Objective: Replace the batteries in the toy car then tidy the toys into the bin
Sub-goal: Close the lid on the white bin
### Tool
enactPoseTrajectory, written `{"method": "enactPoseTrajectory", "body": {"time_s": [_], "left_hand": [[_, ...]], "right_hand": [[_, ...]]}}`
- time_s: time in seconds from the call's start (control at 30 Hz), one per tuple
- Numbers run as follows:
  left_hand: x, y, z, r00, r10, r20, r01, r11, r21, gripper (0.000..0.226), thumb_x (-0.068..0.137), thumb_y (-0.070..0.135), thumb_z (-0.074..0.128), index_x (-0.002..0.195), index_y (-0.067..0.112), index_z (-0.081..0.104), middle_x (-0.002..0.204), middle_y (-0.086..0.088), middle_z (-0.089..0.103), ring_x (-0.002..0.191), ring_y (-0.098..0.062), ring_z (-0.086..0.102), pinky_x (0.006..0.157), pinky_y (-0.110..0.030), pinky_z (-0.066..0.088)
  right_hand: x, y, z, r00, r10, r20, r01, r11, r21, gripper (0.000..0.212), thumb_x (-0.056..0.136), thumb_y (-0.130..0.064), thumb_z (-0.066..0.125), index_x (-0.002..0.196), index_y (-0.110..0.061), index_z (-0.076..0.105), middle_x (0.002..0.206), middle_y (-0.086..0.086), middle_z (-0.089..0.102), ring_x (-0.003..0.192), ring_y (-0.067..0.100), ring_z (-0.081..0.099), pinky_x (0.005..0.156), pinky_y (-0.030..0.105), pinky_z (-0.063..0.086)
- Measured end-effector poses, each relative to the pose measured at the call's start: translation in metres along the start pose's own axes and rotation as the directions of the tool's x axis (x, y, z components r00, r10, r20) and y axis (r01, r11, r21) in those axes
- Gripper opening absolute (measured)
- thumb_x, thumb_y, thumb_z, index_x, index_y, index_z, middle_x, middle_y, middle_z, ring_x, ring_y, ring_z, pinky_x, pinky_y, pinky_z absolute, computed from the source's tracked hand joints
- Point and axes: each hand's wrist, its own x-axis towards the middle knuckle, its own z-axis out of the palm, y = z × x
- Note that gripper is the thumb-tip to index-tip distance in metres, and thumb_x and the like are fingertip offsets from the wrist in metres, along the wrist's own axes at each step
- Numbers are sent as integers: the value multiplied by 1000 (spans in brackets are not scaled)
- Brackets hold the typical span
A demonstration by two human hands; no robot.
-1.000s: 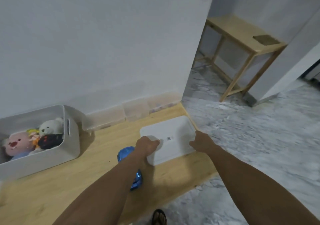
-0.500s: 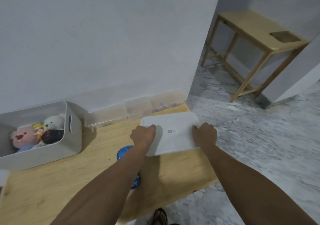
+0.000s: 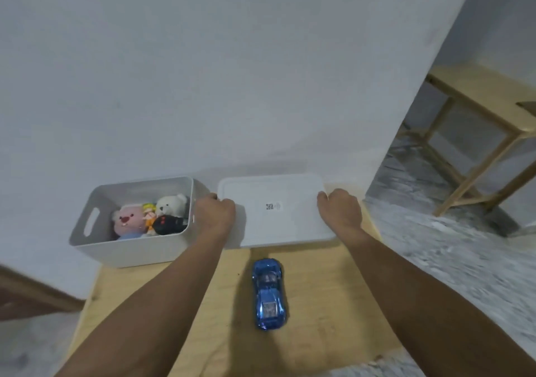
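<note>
A white bin lid (image 3: 278, 211) with a small printed code is lifted off the wooden table (image 3: 327, 304), held by both short ends. My left hand (image 3: 216, 213) grips its left end and my right hand (image 3: 339, 210) grips its right end. Just left of the lid stands the open white bin (image 3: 127, 249), holding a pink plush (image 3: 126, 221), a white bear (image 3: 171, 204), a small orange doll (image 3: 149, 215) and a black toy (image 3: 168, 224). A shiny blue toy car (image 3: 268, 292) lies on the table between my forearms, nearer to me than the lid.
A grey wall (image 3: 232, 72) rises directly behind the bin and lid. A light wooden side table (image 3: 478, 110) stands on the marble floor (image 3: 464, 260) at the right. The table's right edge drops to that floor.
Both hands have raised the lid off the table and carried it left, up to the bin. The view swung left, and the blue car is now uncovered between my arms.
</note>
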Motion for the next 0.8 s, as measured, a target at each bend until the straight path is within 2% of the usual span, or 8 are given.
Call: {"method": "enactPoseTrajectory", "body": {"time_s": [0.13, 0.23, 0.3, 0.4, 0.47, 0.57, 0.67, 0.8], "left_hand": [[33, -19, -59, 996, -5, -83, 4, 1000, -10, 14, 77, 6, 53, 68, -1, 62, 69, -17, 60, 79, -39, 62, 65, -35, 44], [55, -33, -103, 993, -37, -116, 36, 999, -6, 15, 76, 8, 53, 64, 4, 60, 67, -13, 58, 73, -35, 58, 69, -34, 47], [71, -44, -129, 989, -69, -134, 68, 998, -12, 17, 77, 13, 52, 65, 8, 62, 74, -13, 63, 79, -33, 61, 77, -36, 53], [93, -59, -159, 980, -96, -173, 85, 994, -70, 17, 83, 7, 53, 82, 0, 69, 87, -17, 68, 88, -34, 63, 79, -36, 52], [103, -66, -173, 976, -78, -203, 65, 995, -73, 18, 83, 3, 53, 86, 4, 71, 84, -15, 66, 86, -33, 61, 76, -34, 50], [122, -81, -193, 976, -66, -206, 58, 997, -46, 22, 80, -1, 51, 70, 13, 64, 67, -8, 57, 75, -31, 54, 70, -30, 45], [140, -95, -206, 978, -80, -193, 78, 997, -14, 17, 74, -3, 50, 62, 9, 51, 54, -6, 38, 62, -28, 43, 60, -29, 36], [159, -111, -216, 987, -78, -143, 79, 997, 2, 17, 73, -2, 51, 66, 13, 48, 68, -10, 43, 67, -25, 40, 64, -28, 33]], "right_hand": [[-20, -60, 25, 989, -96, 113, 90, 994, 57, 28, 82, -34, 50, 68, -10, 53, 78, 10, 60, 77, 31, 61, 61, 28, 41], [-37, -100, 45, 974, -160, 158, 149, 985, 82, 29, 81, -33, 54, 67, -8, 53, 69, 7, 57, 68, 28, 57, 51, 25, 35], [-48, -124, 58, 965, -185, 188, 169, 981, 95, 27, 80, -30, 56, 69, -6, 57, 68, 7, 58, 62, 26, 55, 47, 23, 33], [-62, -156, 79, 948, -218, 231, 197, 974, 109, 20, 77, -24, 58, 72, -5, 60, 72, 9, 62, 64, 26, 61, 49, 22, 37], [-67, -171, 90, 945, -220, 244, 201, 974, 101, 20, 78, -23, 59, 80, -4, 63, 78, 10, 63, 72, 28, 62, 55, 24, 41], [-78, -195, 109, 936, -241, 256, 225, 970, 91, 19, 80, -21, 60, 80, -3, 65, 75, 8, 63, 66, 25, 60, 52, 23, 41], [-85, -211, 123, 933, -237, 269, 221, 971, 91, 19, 80, -21, 62, 79, -3, 67, 70, 8, 67, 56, 23, 65, 49, 23, 49], [-88, -223, 139, 933, -226, 280, 211, 974, 85, 19, 76, -20, 63, 80, -2, 67, 76, 11, 69, 64, 26, 68, 58, 30, 58]]}}
